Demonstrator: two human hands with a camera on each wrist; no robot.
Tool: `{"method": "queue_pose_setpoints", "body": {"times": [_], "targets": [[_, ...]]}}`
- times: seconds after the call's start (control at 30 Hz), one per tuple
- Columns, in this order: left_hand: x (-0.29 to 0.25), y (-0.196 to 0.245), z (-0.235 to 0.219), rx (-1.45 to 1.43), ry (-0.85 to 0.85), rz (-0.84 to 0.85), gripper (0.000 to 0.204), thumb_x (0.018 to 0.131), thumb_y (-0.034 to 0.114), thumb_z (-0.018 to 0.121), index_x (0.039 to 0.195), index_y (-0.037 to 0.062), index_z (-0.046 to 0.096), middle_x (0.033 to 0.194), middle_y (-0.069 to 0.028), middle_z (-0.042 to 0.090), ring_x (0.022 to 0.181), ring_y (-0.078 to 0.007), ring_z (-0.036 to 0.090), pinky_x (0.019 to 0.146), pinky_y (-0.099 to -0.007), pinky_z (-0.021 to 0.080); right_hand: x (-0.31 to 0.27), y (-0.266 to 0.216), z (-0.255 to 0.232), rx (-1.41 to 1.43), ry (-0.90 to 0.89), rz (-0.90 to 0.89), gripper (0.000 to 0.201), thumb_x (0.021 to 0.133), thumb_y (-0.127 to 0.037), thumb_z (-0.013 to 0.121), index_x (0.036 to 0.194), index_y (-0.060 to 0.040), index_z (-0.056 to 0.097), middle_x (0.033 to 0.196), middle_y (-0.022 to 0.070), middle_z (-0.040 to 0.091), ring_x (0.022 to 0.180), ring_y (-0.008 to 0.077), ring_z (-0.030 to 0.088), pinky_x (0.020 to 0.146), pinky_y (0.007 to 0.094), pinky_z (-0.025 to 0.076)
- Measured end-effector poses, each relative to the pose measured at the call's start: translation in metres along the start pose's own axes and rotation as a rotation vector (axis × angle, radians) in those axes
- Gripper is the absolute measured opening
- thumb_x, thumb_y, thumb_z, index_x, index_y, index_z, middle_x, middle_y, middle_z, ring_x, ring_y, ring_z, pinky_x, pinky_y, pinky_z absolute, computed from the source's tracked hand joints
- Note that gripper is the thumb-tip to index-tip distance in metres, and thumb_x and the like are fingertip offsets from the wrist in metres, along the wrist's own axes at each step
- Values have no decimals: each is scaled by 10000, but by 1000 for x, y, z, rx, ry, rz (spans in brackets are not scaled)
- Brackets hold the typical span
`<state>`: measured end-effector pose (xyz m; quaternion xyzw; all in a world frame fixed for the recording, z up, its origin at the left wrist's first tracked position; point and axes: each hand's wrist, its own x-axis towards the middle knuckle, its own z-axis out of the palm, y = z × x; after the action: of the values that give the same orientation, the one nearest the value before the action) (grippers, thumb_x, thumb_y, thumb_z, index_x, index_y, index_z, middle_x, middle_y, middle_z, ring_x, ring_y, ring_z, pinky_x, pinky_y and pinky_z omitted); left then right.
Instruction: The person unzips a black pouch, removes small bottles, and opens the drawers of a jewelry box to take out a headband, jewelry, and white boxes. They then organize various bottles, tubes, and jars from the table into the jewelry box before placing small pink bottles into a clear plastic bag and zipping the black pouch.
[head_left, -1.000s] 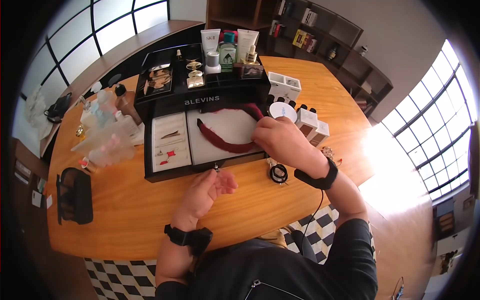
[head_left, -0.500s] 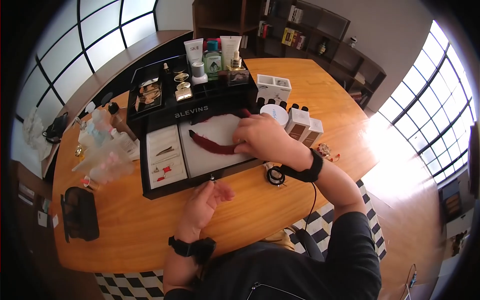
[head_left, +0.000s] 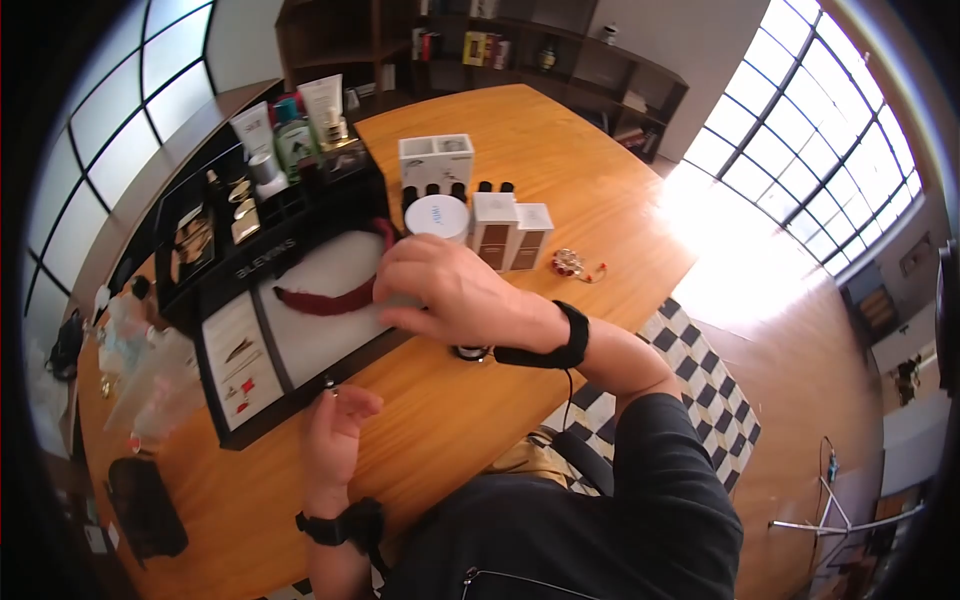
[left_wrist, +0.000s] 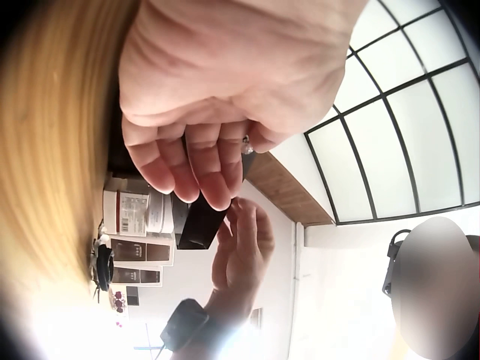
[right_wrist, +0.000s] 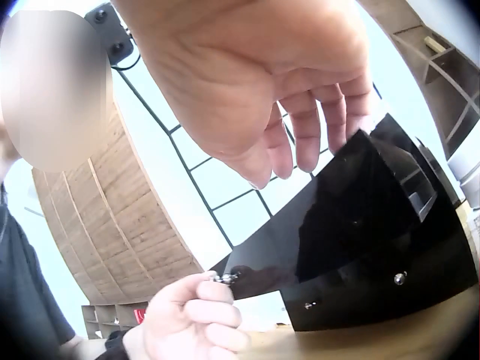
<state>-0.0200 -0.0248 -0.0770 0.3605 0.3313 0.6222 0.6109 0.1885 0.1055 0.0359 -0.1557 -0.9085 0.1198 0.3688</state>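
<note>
A black cosmetics box point(head_left: 215, 284) marked BLEVINS has its drawer point(head_left: 308, 346) pulled out. My left hand point(head_left: 335, 435) pinches the drawer's small silver knob point(right_wrist: 225, 278) between thumb and index finger. Inside the drawer lies a dark red headband point(head_left: 322, 304), its right part overlapped by my right hand in the head view. That right hand point(head_left: 440, 290) hovers at the drawer's right side, palm down. In the right wrist view its fingers point(right_wrist: 304, 139) hang loosely bent above the black drawer wall, with nothing seen between them. A side compartment holds hair clips and red jewellery point(head_left: 240, 390).
Skincare tubes and bottles point(head_left: 298, 140) stand on the box. Right of it are a round white jar point(head_left: 437, 217), small boxes point(head_left: 494, 230) and a beaded bracelet point(head_left: 567, 263). Left are a translucent bag point(head_left: 155, 385) and a black case point(head_left: 147, 507).
The head view has turned right. My right hand has moved up off the headband, which stays in the drawer. My left hand keeps its pinch at the knob.
</note>
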Motion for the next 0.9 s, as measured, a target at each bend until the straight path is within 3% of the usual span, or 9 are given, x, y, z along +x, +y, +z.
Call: {"method": "queue_pose_setpoints", "body": {"times": [0.03,0.2,0.33,0.43,0.57,0.67,0.77,0.87,0.9], "targets": [[1,0,1,8,-3,2,408,987,256,330,904,-30,608,885,-155,651,838,-236,613,814,-358,463,-10,-3,-7,-26,40,-71,167,747,-147,720,835,-58,609,887,94,600,851,297,580,754,372,476],[1,3,6,20,22,20,411,980,250,330,878,-32,612,870,-154,653,820,-229,609,804,-343,457,-66,11,-58,-165,49,285,105,782,-104,690,829,-38,624,765,76,620,702,246,614,639,330,498],[1,3,6,36,42,4,417,977,269,336,856,-24,608,855,-146,647,833,-232,599,812,-343,447,-105,51,-102,-309,58,767,187,804,-196,662,912,-43,650,874,103,665,820,250,649,674,352,509],[1,4,7,39,57,-6,426,979,283,334,843,-19,603,838,-143,638,847,-237,590,821,-348,441,-142,90,-107,-440,-45,932,335,794,-274,672,1020,-30,635,985,139,662,929,275,633,781,369,497],[2,3,5,30,22,25,411,971,256,347,880,-41,616,874,-149,656,847,-227,608,808,-334,448,-178,129,-85,-369,-70,996,561,741,-336,707,1182,-22,561,1161,190,594,1110,313,542,935,384,427],[1,4,9,62,58,11,421,970,280,349,849,-28,609,841,-148,637,843,-242,589,829,-353,442,-180,142,-77,-301,-130,903,500,748,-324,698,1127,-13,600,1093,181,630,1029,329,582,876,377,459],[1,5,9,76,69,-1,421,968,286,351,835,-23,606,824,-148,628,840,-249,580,839,-363,440,-167,132,-87,-164,-155,999,436,762,-312,693,1069,-7,638,956,138,671,883,262,632,780,325,489],[2,4,7,74,56,0,417,965,277,351,837,-26,607,829,-153,630,845,-249,581,838,-363,441,-156,116,-102,161,160,1142,376,781,-291,684,1009,7,664,829,66,664,765,147,613,690,257,483],[2,4,7,72,51,1,416,964,274,351,837,-27,608,831,-155,631,847,-249,582,837,-363,442,-152,110,-110,247,204,1124,377,839,-290,646,1071,8,641,860,28,638,778,73,572,657,217,464]]}}
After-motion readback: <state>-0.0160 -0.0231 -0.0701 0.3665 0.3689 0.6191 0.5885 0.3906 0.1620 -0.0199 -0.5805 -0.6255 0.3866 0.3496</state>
